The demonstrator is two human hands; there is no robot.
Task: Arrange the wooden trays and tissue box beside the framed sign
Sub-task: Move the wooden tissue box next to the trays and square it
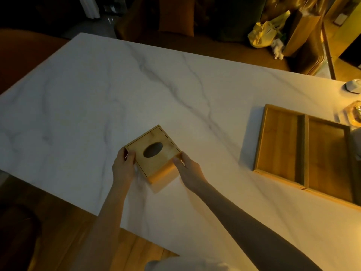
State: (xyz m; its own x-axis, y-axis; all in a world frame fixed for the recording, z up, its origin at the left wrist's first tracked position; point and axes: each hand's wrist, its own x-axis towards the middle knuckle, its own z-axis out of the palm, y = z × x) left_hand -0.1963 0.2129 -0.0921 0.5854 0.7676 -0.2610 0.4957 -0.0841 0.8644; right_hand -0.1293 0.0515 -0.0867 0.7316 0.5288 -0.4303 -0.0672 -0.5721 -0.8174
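A square wooden tissue box (154,141) with an oval opening in its top sits near the front of the white marble table (117,90). My left hand (123,167) grips its left corner and my right hand (188,169) grips its right corner. Two shallow wooden trays lie side by side at the right: the narrower tray (279,141) on the left, the wider tray (330,159) on the right, their long sides touching. No framed sign shows in this view.
A white faceted dish (352,87) and a glass object (354,115) sit at the table's far right edge. Beyond the table are a yellow bag (261,34), a brown paper bag (300,30) and dark seating. The table's front edge runs just behind my forearms.
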